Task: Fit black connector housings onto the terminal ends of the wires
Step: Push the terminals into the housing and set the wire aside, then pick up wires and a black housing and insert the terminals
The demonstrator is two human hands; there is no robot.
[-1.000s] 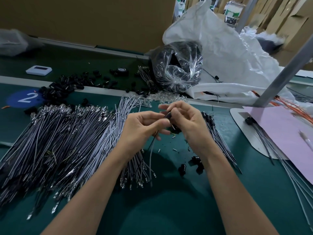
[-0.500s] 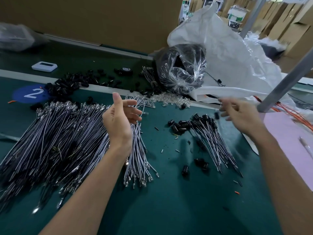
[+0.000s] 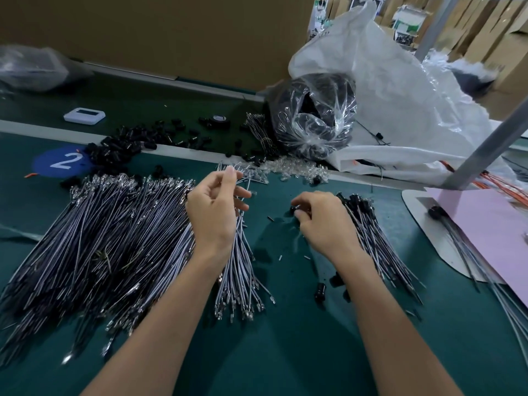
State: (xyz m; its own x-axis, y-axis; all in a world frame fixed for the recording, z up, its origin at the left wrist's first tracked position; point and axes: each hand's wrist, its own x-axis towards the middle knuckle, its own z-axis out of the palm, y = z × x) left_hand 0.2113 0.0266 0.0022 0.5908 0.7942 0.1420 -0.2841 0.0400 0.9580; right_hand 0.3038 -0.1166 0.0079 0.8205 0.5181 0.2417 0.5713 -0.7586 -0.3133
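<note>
Behind wires (image 3: 100,238), black housings (image 3: 120,147), clear bag (image 3: 314,118).

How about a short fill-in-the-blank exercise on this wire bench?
The blue circle shows the number ____.
The left hand pinches grey wires, the right hand a small housing coloured ____.
The sheet on the far right is ____.
Missing words: 2; black; pink.

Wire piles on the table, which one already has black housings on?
The pile beside the right hand: black housings cap its far ends, while the big left pile shows bare terminals.
</note>
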